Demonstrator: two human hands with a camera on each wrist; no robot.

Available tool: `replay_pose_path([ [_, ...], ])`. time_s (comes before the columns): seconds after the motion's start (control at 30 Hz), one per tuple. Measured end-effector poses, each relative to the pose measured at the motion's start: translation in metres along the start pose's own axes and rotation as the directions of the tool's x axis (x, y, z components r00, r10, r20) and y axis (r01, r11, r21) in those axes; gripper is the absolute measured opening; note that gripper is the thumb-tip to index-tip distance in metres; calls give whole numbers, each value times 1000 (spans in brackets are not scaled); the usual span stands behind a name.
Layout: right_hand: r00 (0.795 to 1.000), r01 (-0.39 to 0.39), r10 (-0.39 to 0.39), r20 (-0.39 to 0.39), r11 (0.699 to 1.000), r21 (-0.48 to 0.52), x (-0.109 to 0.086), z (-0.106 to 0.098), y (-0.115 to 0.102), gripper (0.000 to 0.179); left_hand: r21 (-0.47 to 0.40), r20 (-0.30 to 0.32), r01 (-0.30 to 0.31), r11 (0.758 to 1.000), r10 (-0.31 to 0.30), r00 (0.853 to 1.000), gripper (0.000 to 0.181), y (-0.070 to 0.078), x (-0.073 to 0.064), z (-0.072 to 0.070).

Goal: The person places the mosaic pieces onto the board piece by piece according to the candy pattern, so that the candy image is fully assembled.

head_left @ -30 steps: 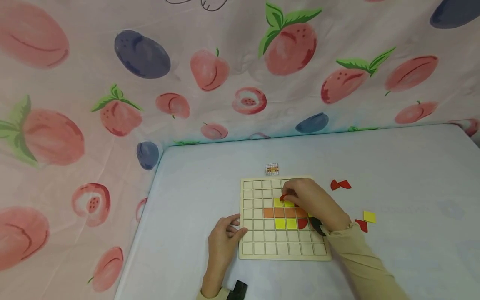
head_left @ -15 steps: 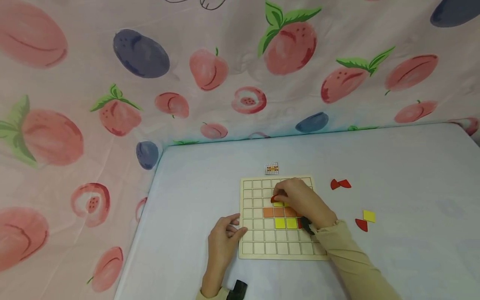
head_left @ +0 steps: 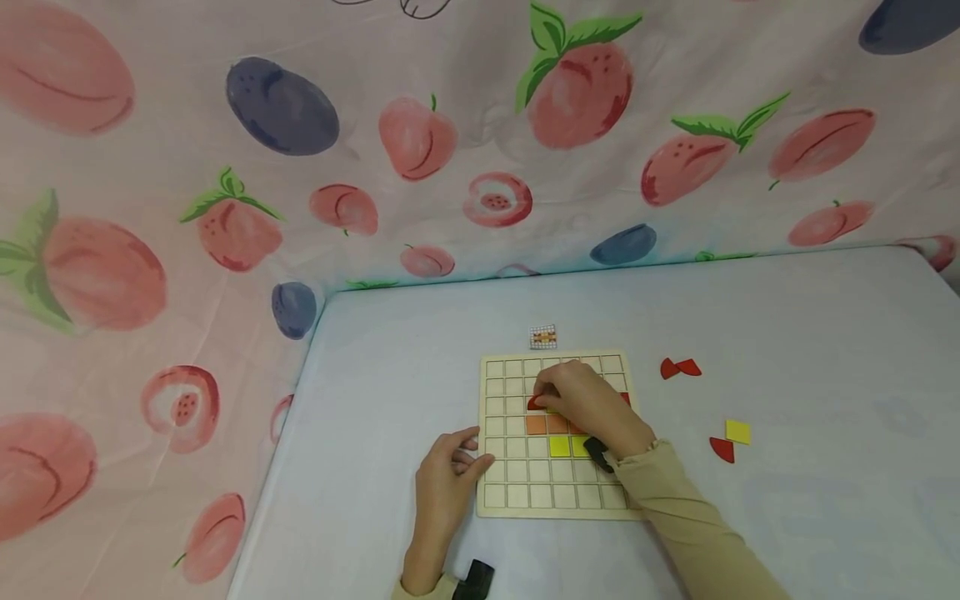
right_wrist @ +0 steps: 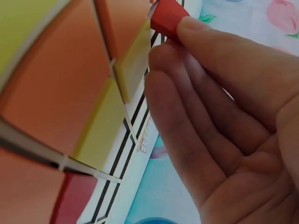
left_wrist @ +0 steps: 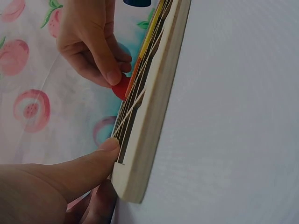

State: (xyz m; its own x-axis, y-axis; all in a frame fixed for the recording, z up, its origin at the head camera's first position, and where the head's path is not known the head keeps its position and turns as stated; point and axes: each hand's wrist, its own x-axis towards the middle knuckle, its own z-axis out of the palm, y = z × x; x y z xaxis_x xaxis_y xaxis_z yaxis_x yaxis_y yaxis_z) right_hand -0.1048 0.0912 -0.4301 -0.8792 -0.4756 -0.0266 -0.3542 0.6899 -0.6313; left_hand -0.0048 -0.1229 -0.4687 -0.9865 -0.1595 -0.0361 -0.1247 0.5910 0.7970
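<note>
My right hand [head_left: 588,404] pinches a red quarter-circle tile [right_wrist: 168,16] between thumb and fingers, just above the row of orange square tiles [head_left: 536,425] in the head view. Below it lies a wooden grid board [head_left: 517,496] with yellow square tiles [head_left: 560,447] set into its cells. Another red tile [head_left: 625,397] shows past the right hand, which hides part of the pattern. At the board's left edge, my left hand [head_left: 446,479] holds the frame. Its thumb lies on the rim in the left wrist view, the other fingers partly hidden at the side.
A small printed pattern card [head_left: 543,337] lies behind the board. To the right are two red tiles [head_left: 688,367] touching at their tips, and nearer, a yellow square [head_left: 738,432] beside a red quarter-circle [head_left: 722,450]. A fruit-print cloth [head_left: 450,75] hangs behind the white table.
My right hand has moved left across the board with the red tile, from over the yellow squares to the cell at their left. The left hand stays in place.
</note>
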Motion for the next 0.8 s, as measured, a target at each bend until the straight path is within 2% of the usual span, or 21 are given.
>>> replay_pose_path([
  [0.2,1000,-29,29,-2,999,-26,2,2,1,5,0,5,-3,1000,3,1000,41,0,0,0],
  [0.4,1000,-5,5,-2,994,-106,2,8,0,7,16,-5,6,1000,-6,1000,41,-3,-1,-2],
  [0.6,999,-35,35,-1,992,-122,4,9,0,9,9,-7,-27,1000,27,1000,40,-4,0,0],
  [0.8,1000,-14,11,-17,984,-178,3,6,2,8,7,-5,-22,1000,22,1000,40,-3,1,1],
])
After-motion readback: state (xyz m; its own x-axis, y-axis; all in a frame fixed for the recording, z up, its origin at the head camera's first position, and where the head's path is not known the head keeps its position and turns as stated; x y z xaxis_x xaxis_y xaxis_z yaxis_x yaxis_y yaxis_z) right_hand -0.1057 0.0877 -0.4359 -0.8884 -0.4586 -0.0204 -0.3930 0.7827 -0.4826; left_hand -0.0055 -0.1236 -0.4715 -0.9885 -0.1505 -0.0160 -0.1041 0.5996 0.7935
